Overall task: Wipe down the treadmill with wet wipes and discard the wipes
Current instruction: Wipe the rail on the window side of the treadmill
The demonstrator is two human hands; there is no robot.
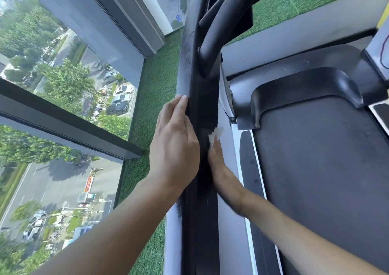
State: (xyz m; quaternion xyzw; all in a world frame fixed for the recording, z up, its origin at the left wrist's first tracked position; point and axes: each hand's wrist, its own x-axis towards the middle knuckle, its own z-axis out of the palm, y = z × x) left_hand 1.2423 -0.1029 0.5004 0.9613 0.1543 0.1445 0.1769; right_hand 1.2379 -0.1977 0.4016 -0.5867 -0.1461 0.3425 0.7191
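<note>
The left hand (174, 140) lies flat, fingers straight, on the left face of the treadmill side rail (202, 106), while the white wet wipe (216, 134) pokes out just beyond the fingertips of the blurred right hand (216, 159) on the rail's right face, and whether they pinch it cannot be told.

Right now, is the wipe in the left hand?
No, the wipe is at the right hand; the left hand lies bare on the rail.

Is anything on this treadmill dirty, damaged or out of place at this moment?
Nothing looks broken or askew. The black rail looks grey and dusty above the left hand and darker beside it. The blurred right hand has the wet wipe against it.
</note>
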